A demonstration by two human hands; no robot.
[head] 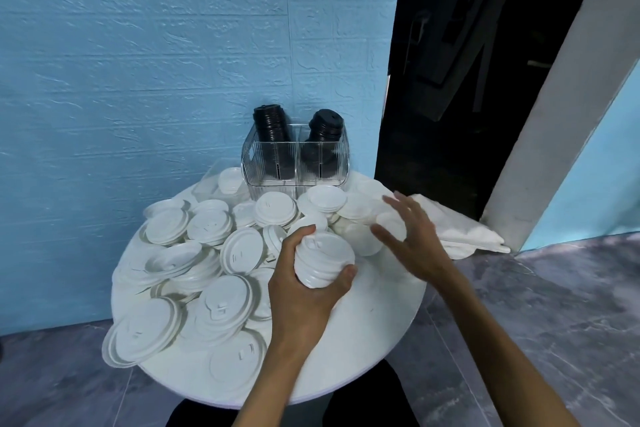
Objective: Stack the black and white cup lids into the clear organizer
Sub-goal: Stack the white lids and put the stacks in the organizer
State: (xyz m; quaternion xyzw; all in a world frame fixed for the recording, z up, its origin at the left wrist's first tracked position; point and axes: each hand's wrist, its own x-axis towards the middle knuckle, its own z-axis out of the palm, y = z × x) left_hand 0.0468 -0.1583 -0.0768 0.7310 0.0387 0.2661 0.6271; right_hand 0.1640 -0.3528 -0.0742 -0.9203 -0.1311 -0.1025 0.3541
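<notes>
A round white table [363, 350] stands against a blue textured wall [138, 62]; a clear ribbed organizer [294, 163] sits at its far edge, divided into compartments; two stacks of black lids [272, 125] rise above its rim, one in the left rear compartment and one, tilted, in the right rear compartment [325, 128]; the front compartments are hard to read through the ribbed plastic. Loose white lids [214, 274] cover the left and far parts of the table in overlapping heaps, some lying flat and some tilted, reaching up to the organizer's front wall; no lettering or brand mark can be read on any lid or on the organizer. The left hand [304, 291] grips a short stack of white lids [323, 260] just above the table near its middle, fingers curled round the far side and thumb against the near side; the right hand [412, 239] hovers beside that stack with fingers spread and relaxed, holding nothing, its outline blurred. A folded white cloth [460, 232] lies at the right edge of the table, overhanging toward a grey marbled floor [554, 322].
</notes>
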